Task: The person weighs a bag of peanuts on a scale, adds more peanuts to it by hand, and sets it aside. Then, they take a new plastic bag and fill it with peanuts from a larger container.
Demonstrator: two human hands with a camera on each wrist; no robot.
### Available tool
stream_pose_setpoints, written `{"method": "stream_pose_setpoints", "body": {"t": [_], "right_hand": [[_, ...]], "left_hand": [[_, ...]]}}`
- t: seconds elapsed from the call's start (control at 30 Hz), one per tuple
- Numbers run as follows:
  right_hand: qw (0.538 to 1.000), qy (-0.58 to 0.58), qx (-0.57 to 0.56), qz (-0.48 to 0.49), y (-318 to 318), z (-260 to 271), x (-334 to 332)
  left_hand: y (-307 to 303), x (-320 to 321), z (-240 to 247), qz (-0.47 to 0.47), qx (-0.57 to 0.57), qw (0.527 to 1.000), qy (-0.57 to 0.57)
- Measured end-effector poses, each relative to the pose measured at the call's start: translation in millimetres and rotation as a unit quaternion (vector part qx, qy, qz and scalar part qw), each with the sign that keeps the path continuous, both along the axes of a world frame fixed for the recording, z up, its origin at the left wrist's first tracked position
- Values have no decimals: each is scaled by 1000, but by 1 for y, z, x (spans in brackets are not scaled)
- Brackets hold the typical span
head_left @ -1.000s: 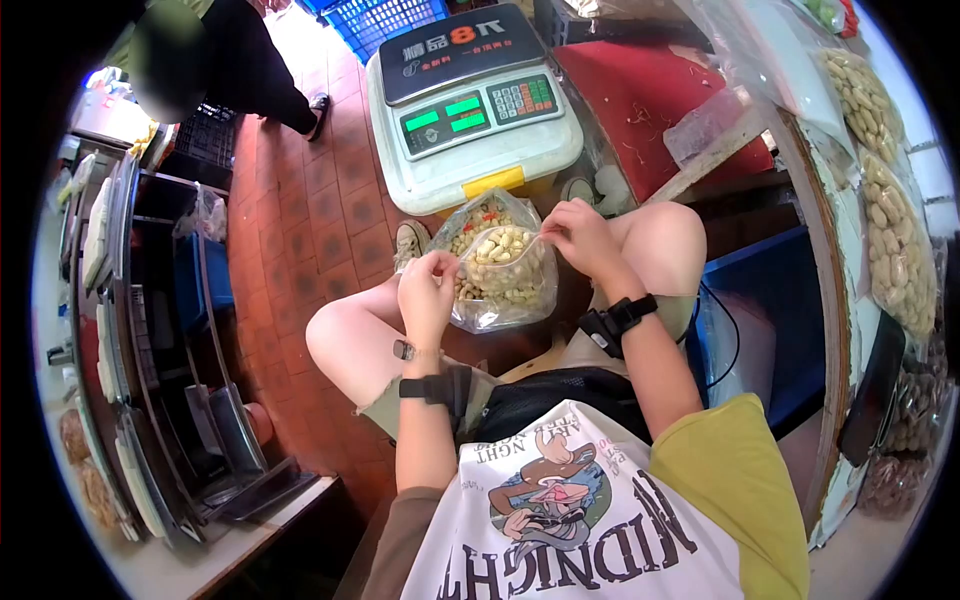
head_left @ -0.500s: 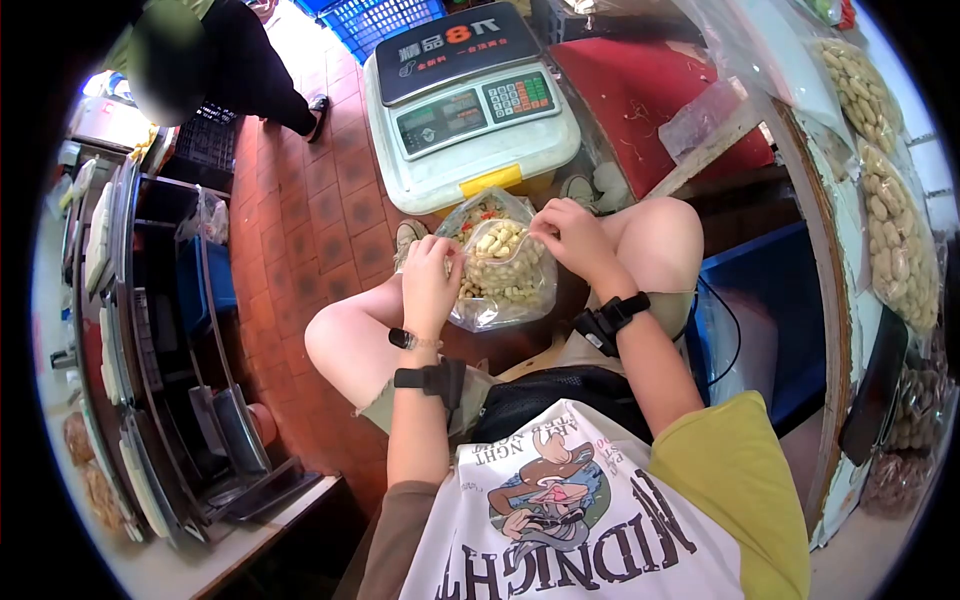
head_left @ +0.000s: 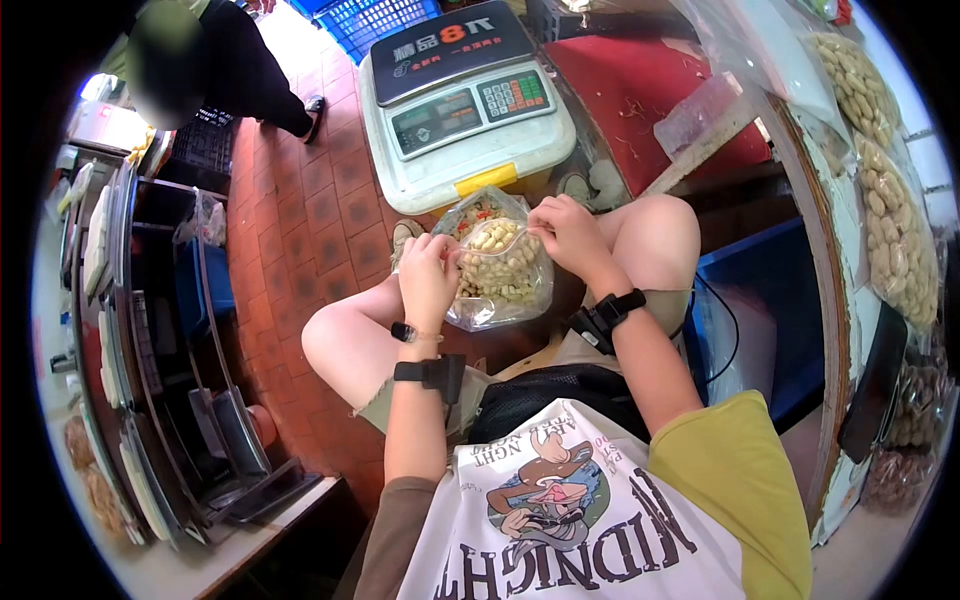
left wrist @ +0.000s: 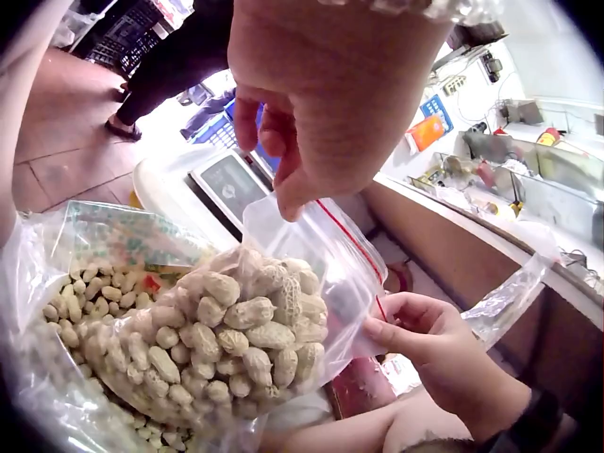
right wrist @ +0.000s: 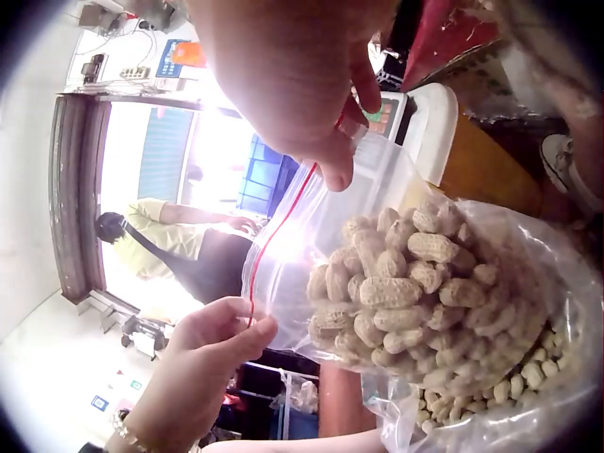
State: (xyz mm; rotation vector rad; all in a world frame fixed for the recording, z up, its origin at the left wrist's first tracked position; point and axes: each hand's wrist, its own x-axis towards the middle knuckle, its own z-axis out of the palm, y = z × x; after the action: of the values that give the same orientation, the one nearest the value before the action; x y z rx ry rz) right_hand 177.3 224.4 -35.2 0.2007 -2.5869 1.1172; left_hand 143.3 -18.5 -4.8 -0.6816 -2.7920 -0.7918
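A clear zip bag full of unshelled peanuts (left wrist: 236, 330) is held upright between my two hands, its red zip line (right wrist: 283, 222) running along the top. My left hand (head_left: 428, 278) pinches one upper corner of the bag between thumb and fingers. At the opposite corner, my right hand (head_left: 570, 238) pinches the rim the same way. The zip bag overlaps a larger clear plastic bag (left wrist: 142, 236), which has more loose peanuts (left wrist: 99, 293) inside. Both bags are between the person's knees.
A digital scale (head_left: 470, 115) stands on a white lidded bin (head_left: 430, 180) just ahead. A red board (head_left: 625, 110) lies to its right. Bagged peanuts (head_left: 890, 230) hang at the far right, racks (head_left: 150, 350) stand left, and another person (head_left: 240, 70) is at upper left.
The scale's green display has gone dark. My left fingers have shifted a little along the bag's rim; the right hand has moved slightly left. Both hands keep hold of the zip bag.
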Motion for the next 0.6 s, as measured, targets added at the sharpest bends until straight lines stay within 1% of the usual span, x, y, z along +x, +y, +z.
{"method": "stream_pose_setpoints", "body": {"t": [0.13, 0.2, 0.27, 0.43, 0.6], "right_hand": [[1000, -27, -9, -11, -2, 1, 1], [1000, -26, -8, -6, -3, 0, 1], [1000, -24, -7, -3, -3, 0, 0], [1000, 27, -1, 6, -1, -2, -1], [999, 36, 12, 4, -3, -3, -2]], "left_hand": [[3, 0, 3, -2, -5, 1000, -18], [7, -1, 5, -24, 10, 999, 18], [8, -3, 3, -31, 11, 999, 23], [8, -6, 2, -45, 12, 999, 27], [8, -8, 1, -49, 3, 998, 26]]}}
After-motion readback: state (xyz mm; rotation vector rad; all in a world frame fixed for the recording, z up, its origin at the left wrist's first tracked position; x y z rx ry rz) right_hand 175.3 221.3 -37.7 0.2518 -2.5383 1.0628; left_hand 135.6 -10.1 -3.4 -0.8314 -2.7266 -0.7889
